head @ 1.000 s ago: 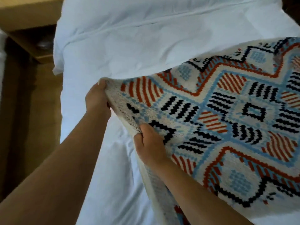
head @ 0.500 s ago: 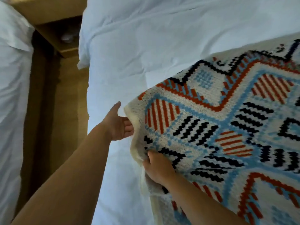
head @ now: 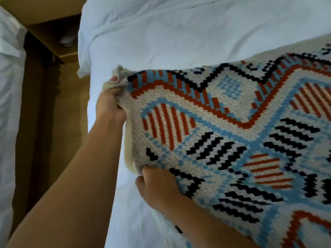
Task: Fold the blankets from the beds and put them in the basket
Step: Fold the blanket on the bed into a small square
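Blanket: the patterned knit blanket (head: 223,140), in cream, blue, orange and black, is held up over the bed (head: 179,33) and fills the frame from centre out to 3 and 5 o'clock.
Long axis: it runs from the held edge at 9 o'clock toward 3 o'clock and passes out of frame; the far edge rises toward 2 o'clock.
Held edge: the short edge points to 9 o'clock and runs between the two hands, roughly 12 to 6 o'clock, with a cream layer showing beneath it.
Left hand: the left hand (head: 110,106) grips the far corner at 10 o'clock, fingers curled tight and bunching the cloth, with one fingertip poking through the folds.
Right hand: the right hand (head: 157,187) pinches the near end of that edge at 7 o'clock, fingers curled together and thumb on the 9 o'clock side.
Bed: white and wrinkled, it lies under the blanket.
Surroundings: a wooden nightstand (head: 53,24) stands at 11 o'clock, a second bed (head: 9,86) lies at 9 o'clock, and wooden floor (head: 53,131) shows between them.
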A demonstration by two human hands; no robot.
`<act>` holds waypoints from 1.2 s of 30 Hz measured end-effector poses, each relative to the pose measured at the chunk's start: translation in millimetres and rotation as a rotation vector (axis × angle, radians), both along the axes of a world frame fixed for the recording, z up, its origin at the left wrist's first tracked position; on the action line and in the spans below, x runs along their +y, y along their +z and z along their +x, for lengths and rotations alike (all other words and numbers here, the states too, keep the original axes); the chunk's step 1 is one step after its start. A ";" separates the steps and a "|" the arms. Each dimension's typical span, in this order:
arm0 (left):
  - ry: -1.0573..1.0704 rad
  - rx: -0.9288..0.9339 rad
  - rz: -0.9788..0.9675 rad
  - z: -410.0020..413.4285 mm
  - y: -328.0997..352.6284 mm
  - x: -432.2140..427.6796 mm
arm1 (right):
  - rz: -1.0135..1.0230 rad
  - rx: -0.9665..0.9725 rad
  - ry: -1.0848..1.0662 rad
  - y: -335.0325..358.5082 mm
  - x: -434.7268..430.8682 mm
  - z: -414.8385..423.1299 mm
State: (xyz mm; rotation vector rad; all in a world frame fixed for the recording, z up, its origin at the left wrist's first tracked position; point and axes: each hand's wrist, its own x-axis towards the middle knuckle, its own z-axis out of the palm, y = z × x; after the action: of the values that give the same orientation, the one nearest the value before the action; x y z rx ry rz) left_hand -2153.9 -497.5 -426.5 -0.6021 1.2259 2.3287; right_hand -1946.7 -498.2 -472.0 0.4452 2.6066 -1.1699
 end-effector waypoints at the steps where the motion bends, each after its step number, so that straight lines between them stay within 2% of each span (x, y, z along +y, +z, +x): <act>1: -0.004 0.014 -0.033 -1.2 -1.8 -0.9 | -0.018 0.010 -0.005 -0.9 -1.3 -0.8; 7: -0.273 0.017 -0.765 26.3 -36.4 -3.0 | -0.005 -0.086 0.036 -15.2 -8.0 16.0; 11: -0.307 0.066 -0.868 52.6 -40.7 -13.7 | -0.020 -0.087 0.017 -15.1 -13.8 19.2; 17: -0.353 0.187 -1.155 113.6 -51.7 -52.5 | -0.034 -0.053 0.006 -9.6 -16.4 39.6; 19: -0.380 0.159 -1.164 140.1 -55.8 -64.5 | 0.001 -0.038 0.039 -8.0 -18.5 52.0; 26: -0.391 0.021 -0.967 238.4 -53.3 -94.4 | 0.048 0.053 0.032 8.6 -25.7 109.9; 33: -0.460 -0.034 -0.929 326.6 -44.6 -113.2 | 0.306 0.146 0.038 26.7 -34.5 186.8; 36: -0.516 -0.047 -0.877 351.4 -43.8 -119.0 | 0.368 0.103 0.040 23.5 -37.8 213.4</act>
State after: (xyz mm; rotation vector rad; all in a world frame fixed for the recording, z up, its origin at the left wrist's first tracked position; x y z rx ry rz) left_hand -1802.6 -616.6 -470.4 -0.5038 2.0758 1.2884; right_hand -1733.3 -536.0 -448.6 0.4082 2.9145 -0.7156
